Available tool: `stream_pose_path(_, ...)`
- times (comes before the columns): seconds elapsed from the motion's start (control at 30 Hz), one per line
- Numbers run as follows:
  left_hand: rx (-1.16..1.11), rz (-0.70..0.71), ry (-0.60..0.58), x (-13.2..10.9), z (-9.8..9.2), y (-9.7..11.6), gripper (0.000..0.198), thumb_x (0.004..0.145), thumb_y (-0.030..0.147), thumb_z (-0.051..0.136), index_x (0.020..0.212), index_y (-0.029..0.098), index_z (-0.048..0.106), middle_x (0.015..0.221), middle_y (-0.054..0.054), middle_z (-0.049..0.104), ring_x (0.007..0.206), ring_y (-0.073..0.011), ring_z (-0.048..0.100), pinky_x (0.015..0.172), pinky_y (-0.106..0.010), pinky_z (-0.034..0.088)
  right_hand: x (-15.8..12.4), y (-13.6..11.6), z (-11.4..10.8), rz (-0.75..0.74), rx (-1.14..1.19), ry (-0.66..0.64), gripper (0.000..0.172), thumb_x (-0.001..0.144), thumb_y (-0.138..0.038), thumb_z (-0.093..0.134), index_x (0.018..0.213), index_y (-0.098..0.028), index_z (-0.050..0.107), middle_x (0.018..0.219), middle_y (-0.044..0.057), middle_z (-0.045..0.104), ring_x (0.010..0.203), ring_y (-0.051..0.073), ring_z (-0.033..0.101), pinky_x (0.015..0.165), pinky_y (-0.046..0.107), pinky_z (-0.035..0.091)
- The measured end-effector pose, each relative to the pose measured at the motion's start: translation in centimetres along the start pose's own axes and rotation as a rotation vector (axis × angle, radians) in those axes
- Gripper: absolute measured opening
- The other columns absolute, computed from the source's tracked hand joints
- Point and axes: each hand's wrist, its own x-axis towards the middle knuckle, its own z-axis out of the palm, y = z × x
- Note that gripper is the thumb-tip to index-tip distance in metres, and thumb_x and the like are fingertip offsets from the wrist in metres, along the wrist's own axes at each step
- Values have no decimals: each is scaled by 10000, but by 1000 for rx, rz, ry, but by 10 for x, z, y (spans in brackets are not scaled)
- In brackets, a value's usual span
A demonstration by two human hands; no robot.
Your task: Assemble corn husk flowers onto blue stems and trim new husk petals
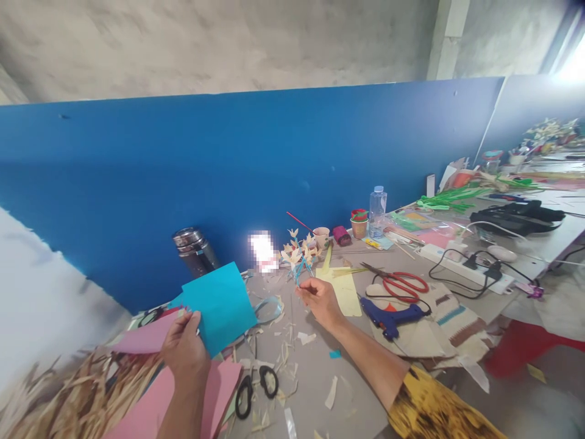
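Over the table (315,372), right hand (323,306) nearer, pinching the blue stems (298,271) | pale flower bunch (298,251) just beyond those fingertips, long axis roughly upright | left hand (185,342) off leftward, gripping blue paper (223,305)!

Turquoise sheet (226,308): matt paper, smooth. Pale flowers (295,256): dry, papery, matt. Bottle (377,212), table's (315,360) back edge: clear glossy plastic. Flask (195,249): shiny metal.

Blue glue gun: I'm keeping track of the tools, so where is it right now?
In the head view, the blue glue gun lies right of centre, to the right of the right hand and just below the red-handled scissors.
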Motion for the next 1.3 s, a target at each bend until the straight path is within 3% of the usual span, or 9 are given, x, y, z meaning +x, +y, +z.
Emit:
stream_pose_path(0.1,-21,-88,39,1,0,0,303,506,301,756,757,174,643,763,1,606,721,-166,549,693,-337,466,0,-1,0,1,-11,5,245,710,-416,689,654,-187,625,515,-40,522,492,128,492,496,239,401)
stream_pose_path(0.37,5,27,-24,3,1,-7,257,561,329,736,730,195,596,707,20,552,729,-170,550,696,-334,470,-2,-5,-2,16,-112,6,246,732,-419,660,740,-174,681,572,-25,586,508,122,489,496,231,397)
stream_pose_path(0.47,-27,15,-9,0,4,-4,265,536,312,739,720,186,594,719,25,561,713,-148,528,689,-311,451,-3,-3,-2,31,-131,2,264,724,-410,659,830,-171,695,655,-6,652,560,139,546,511,233,426)
stream_pose_path(0.57,-80,-51,24,-5,7,0,285,497,283,747,712,171,598,697,42,551,676,-117,499,673,-281,424,-4,-1,-3,4,-234,15,228,739,-399,646,784,-179,690,694,10,684,608,152,589,563,245,455)
stream_pose_path(0.7,-128,-56,30,-9,11,5,289,476,258,742,696,163,581,689,51,548,656,-94,488,656,-251,404,-4,1,-4,45,-381,27,171,754,-350,626,715,-190,674,602,-8,656,556,149,597,561,245,443)
stream_pose_path(0.97,-175,-119,-61,-11,12,7,371,476,340,739,734,184,524,656,65,495,585,-83,437,580,-245,354,-8,12,-3,205,-414,-55,45,689,-227,682,675,-209,644,457,-53,600,383,130,548,420,221,367)
stream_pose_path(1.3,-187,-133,-86,-11,11,6,466,445,394,816,748,171,543,666,66,484,594,-75,426,592,-242,334,-7,28,-9,251,-485,-132,166,684,-192,690,556,-217,588,352,-54,540,311,122,496,401,226,331)
